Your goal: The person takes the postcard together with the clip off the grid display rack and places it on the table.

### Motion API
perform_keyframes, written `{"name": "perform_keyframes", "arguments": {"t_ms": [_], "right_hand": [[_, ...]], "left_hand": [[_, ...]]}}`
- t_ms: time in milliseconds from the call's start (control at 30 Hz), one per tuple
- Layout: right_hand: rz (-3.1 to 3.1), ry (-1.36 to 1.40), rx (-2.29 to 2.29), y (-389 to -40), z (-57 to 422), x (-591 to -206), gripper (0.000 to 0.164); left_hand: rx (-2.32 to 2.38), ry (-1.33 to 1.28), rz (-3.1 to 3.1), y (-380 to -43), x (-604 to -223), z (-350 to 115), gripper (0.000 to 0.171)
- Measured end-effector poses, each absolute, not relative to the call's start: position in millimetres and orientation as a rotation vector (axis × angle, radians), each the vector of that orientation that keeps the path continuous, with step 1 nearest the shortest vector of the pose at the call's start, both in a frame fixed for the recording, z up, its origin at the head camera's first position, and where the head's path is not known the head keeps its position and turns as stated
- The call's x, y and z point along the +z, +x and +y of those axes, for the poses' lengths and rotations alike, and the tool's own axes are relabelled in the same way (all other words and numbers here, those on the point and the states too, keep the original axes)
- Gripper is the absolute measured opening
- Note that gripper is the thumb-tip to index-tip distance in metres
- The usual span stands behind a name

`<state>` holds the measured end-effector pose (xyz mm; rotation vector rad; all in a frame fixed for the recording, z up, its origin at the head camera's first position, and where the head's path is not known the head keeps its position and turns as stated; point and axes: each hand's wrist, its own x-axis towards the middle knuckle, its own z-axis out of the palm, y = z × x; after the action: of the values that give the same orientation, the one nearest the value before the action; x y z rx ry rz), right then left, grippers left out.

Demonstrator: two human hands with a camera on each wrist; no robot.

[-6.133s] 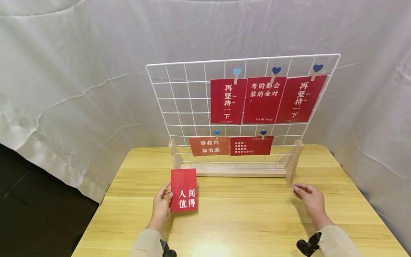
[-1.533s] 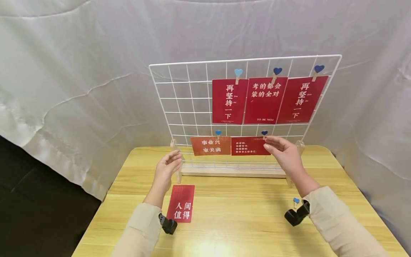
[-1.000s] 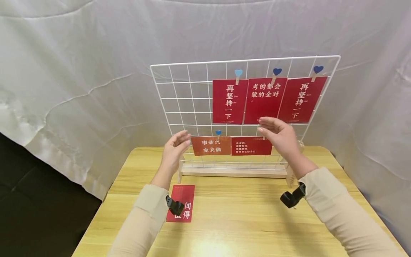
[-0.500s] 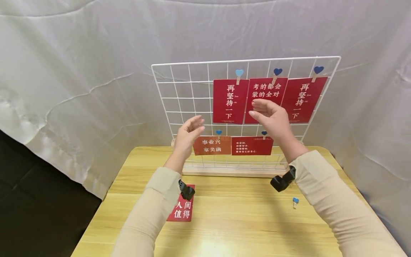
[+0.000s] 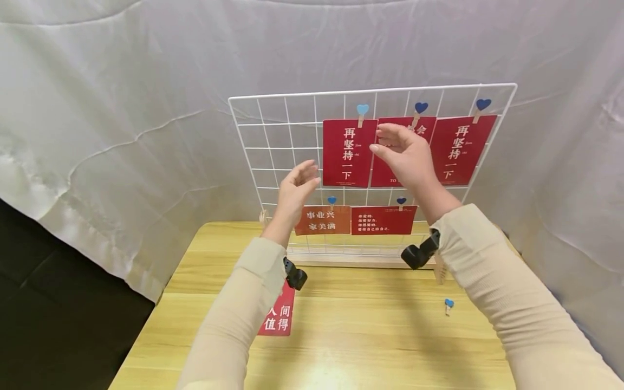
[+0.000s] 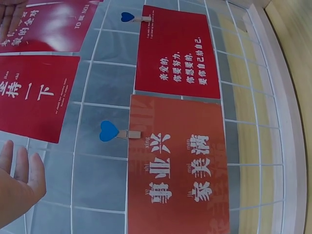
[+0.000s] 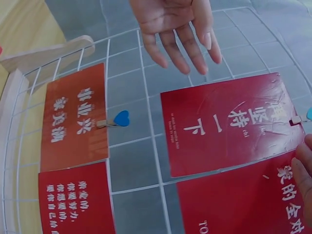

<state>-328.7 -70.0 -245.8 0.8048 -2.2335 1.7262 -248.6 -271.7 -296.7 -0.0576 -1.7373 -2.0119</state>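
In the head view my left hand (image 5: 296, 189) is raised in front of the white wire grid (image 5: 280, 157), left of the upper-row red cards, with fingers relaxed and nothing in them. My right hand (image 5: 407, 157) is before the middle red card (image 5: 390, 176), its fingers reaching toward the upper-left red card (image 5: 336, 154) and holding nothing. A light blue heart clothespin (image 5: 363, 109) pins that left card to the grid. Below hang an orange card (image 6: 178, 165) with a blue heart clothespin (image 6: 109, 131) and a smaller red card (image 6: 178, 53).
On the wooden table, a loose blue heart clothespin (image 5: 448, 304) lies at right. A red card (image 5: 279, 322) lies at left, partly hidden by the left sleeve (image 5: 234, 309). Another red card (image 5: 460, 154) hangs at the grid's upper right. A pale curtain (image 5: 161, 81) stands behind.
The red card and blue clothespin held earlier are now on the table. Both hands have risen along the grid and moved inward. The hanging cards look unchanged.
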Motion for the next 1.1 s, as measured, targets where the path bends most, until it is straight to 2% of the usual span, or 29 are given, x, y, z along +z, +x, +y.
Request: {"name": "perform_keyframes", "arguments": {"t_ms": [100,167,267,367,433,700,967,1100], "right_hand": [[-2.198,0.817,1.772,-367.0,-71.6,-261.9,0.047],[-2.181,0.822,1.796,-376.9,-72.4,-263.4,0.049],[-2.213,0.832,1.740,-348.2,-74.6,-239.9,0.048],[-2.276,0.811,1.629,-304.1,-78.3,-207.7,0.045],[-2.288,0.810,1.617,-298.3,-80.5,-200.2,0.046],[-2.300,0.814,1.588,-315.7,-87.8,-197.4,0.050],[-2.389,0.803,1.558,-374.0,-94.9,-218.6,0.055],[-2.484,0.757,1.505,-347.2,-96.9,-201.1,0.055]], "left_hand": [[-1.998,-0.054,-1.744,-252.1,-294.2,-271.1,0.042],[-1.994,-0.054,-1.746,-254.2,-293.1,-270.8,0.042],[-1.983,-0.051,-1.758,-257.2,-292.2,-270.6,0.041],[-1.977,-0.059,-1.768,-260.1,-291.1,-270.0,0.041],[-1.977,-0.066,-1.768,-261.6,-290.0,-269.3,0.041],[-1.974,-0.038,-1.755,-266.9,-286.0,-265.1,0.039],[-1.956,0.021,-1.721,-273.5,-283.6,-260.3,0.037],[-1.939,0.047,-1.702,-275.4,-283.0,-257.9,0.035]]}}
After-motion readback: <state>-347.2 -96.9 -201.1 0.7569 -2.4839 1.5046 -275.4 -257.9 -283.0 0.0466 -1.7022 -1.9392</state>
